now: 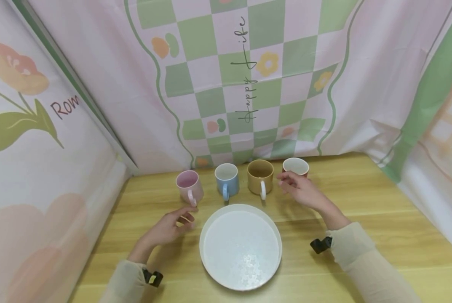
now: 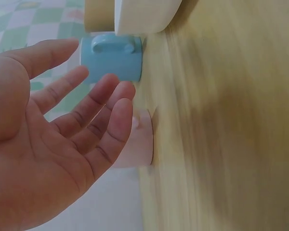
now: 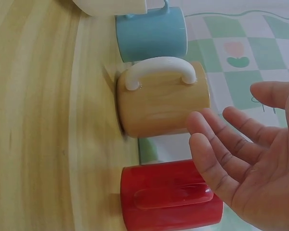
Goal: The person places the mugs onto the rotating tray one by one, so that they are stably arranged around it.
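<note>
Four mugs would be several: a row of several mugs stands behind a round white tray (image 1: 242, 248). At the left is a pink mug (image 1: 191, 191), then a light blue mug (image 1: 228, 185). A mustard-yellow mug (image 1: 254, 184) with a white handle follows, and a red mug (image 3: 171, 197) with a white inside is at the right end. My left hand (image 1: 169, 227) hovers just in front of the pink mug, fingers loosely bent and holding nothing. My right hand (image 1: 299, 189) is in front of the red mug, partly covering it in the head view, its fingers relaxed and its palm bare.
The wooden table (image 1: 362, 202) carries the mugs and tray. A printed curtain (image 1: 233, 75) with green checks hangs right behind the mugs, and more printed cloth (image 1: 40, 168) walls off the left side. Each wrist wears a small black camera.
</note>
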A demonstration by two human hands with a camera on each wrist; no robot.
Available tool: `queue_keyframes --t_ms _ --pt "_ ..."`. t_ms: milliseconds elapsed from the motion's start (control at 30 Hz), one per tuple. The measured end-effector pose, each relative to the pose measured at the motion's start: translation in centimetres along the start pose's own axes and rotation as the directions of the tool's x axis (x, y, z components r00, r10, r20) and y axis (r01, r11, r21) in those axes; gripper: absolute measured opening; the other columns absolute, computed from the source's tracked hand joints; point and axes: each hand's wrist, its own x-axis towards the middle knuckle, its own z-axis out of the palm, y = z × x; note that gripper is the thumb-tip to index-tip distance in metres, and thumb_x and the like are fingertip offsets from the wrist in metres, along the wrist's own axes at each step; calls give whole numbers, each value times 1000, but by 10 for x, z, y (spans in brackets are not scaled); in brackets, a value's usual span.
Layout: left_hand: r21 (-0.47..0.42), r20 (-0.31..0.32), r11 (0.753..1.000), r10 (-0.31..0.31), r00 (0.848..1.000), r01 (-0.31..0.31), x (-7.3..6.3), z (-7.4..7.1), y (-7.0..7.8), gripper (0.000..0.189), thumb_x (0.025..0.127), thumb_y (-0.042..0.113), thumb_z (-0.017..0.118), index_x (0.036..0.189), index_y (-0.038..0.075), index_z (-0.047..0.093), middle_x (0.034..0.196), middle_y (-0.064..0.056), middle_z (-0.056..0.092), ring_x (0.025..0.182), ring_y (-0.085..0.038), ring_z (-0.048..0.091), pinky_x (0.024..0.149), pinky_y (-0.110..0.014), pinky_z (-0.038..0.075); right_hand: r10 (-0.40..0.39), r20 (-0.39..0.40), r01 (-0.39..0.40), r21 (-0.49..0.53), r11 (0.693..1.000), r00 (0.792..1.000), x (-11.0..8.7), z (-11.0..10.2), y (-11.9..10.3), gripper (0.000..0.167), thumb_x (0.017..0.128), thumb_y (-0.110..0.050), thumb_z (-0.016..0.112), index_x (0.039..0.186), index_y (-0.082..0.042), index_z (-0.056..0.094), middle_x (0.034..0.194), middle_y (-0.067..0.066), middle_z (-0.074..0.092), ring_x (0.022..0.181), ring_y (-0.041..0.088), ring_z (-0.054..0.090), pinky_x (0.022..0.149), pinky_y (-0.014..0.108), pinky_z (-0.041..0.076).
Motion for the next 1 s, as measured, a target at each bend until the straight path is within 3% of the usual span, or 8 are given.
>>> queue_keyframes --t_ms 267,733,1000 --pt "-12 16 1000 -7 1000 7 -1 4 0 42 100 24 62 138 11 54 116 -17 68 107 -28 65 95 -42 55 29 8 -30 62 998 1000 1 4 2 40 105 -28 52 134 0 53 114 25 67 98 40 68 74 43 59" --pt "-28 52 1000 13 999 -11 -2 8 2 43 100 22 61 139 7 53 116 -19 67 107 -28 65 95 -39 55 51 32 -55 136 989 998 0 11 -3 39 105 -27 51 133 0 54 119 27 66 96 36 68 70 33 55" --pt "-47 70 999 -12 997 15 -1 11 1 45 99 22 61 140 6 51 118 -17 67 109 -30 64 96 -40 54 75 45 -81 151 985 996 2 15 -1 39 105 -27 51 133 0 54 121 26 66 97 36 68 72 34 56"
